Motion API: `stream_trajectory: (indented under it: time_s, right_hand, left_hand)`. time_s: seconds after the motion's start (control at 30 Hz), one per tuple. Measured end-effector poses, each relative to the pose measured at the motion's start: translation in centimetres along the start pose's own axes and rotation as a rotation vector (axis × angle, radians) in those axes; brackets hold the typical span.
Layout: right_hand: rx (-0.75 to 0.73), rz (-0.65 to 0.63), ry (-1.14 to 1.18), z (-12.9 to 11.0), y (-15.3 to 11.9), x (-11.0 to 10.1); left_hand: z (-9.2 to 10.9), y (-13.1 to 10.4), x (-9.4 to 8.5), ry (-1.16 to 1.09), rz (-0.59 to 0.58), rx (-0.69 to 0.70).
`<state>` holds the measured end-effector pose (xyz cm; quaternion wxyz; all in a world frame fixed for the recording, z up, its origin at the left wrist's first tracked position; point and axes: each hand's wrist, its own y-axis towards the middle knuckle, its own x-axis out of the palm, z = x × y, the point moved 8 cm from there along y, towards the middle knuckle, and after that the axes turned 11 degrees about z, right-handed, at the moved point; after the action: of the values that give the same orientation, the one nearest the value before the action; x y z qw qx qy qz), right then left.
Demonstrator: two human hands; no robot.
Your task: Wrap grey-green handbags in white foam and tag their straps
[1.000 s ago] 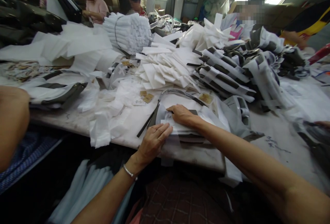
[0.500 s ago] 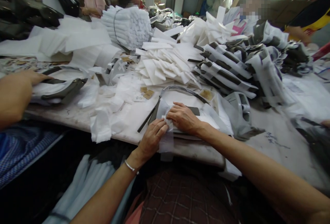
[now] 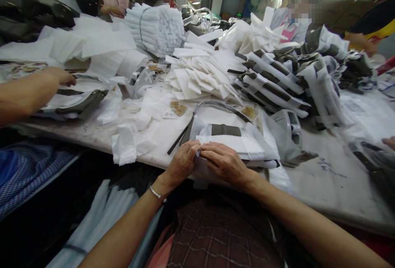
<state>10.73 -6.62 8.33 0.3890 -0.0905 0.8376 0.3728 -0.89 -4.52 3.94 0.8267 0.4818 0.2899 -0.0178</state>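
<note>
Left hand (image 3: 184, 159) and right hand (image 3: 226, 161) meet at the near side of an olive handbag (image 3: 226, 130) lying at the front edge of the bench (image 3: 321, 194). Fingers of the left are curled closed on the edge of a translucent film strip (image 3: 201, 172); those of the right are bent and pressed over the same spot, thumb hidden, so whether it grips cannot be told. White foam sheet (image 3: 247, 146) covers part of the handbag; its film-wrapped handle (image 3: 212, 103) arches behind, and a dark strap (image 3: 178, 140) sticks out at the left.

Crowding the work closely are crumpled tissue scraps (image 3: 125, 146) on the left, tan packets (image 3: 178, 108) and a small clear dish (image 3: 248, 112) beyond the handle, and a grey film-wrapped piece (image 3: 286, 126) just to the right. Farther back, loose foam pads (image 3: 200, 79) form a heap between a banded bundle of foam tubes (image 3: 154, 29) and stacked wrapped bags (image 3: 271, 83). More pale tubes (image 3: 101, 210) stand below the bench edge, beside the left forearm. At far left, a co-worker's hand (image 3: 58, 76) reaches over another olive bag (image 3: 84, 105); another person's hand (image 3: 390, 142) shows at the right edge.
</note>
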Motion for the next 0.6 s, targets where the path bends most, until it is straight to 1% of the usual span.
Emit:
stream_trajectory:
  time_s: [0.1, 0.2, 0.23, 0.3, 0.37, 0.43, 0.5, 0.6]
  right_hand:
    - [-0.035, -0.101, 0.057, -0.6, -0.1, -0.7]
    - [0.004, -0.184, 0.144, -0.5, 0.0, -1.0]
    - [0.03, -0.18, 0.156, -0.3, 0.1, -0.9]
    - [0.109, -0.116, 0.129, 0.4, 0.4, -0.7]
    - [0.202, -0.037, 0.041, 1.2, 0.6, -0.3]
    - [0.259, -0.004, -0.064, 1.7, 0.7, 0.2]
    - [0.265, -0.02, -0.134, 1.9, 0.9, 0.6]
    - [0.209, -0.06, -0.165, 1.7, 1.3, 0.7]
  left_hand:
    - [0.3, 0.2, -0.3, -0.044, -0.073, 0.029]
    - [0.4, 0.3, -0.5, -0.084, -0.155, 0.047]
    - [0.3, 0.3, -0.6, -0.096, -0.174, 0.039]
    - [0.1, 0.3, -0.7, -0.131, -0.211, 0.012]
    - [-0.1, 0.3, -0.7, -0.181, -0.252, -0.028]
    - [-0.3, 0.3, -0.8, -0.236, -0.297, -0.083]
    - [-0.8, 0.4, -1.0, -0.286, -0.323, -0.162]
    - [-1.5, 0.9, -1.4, -0.372, -0.331, -0.293]
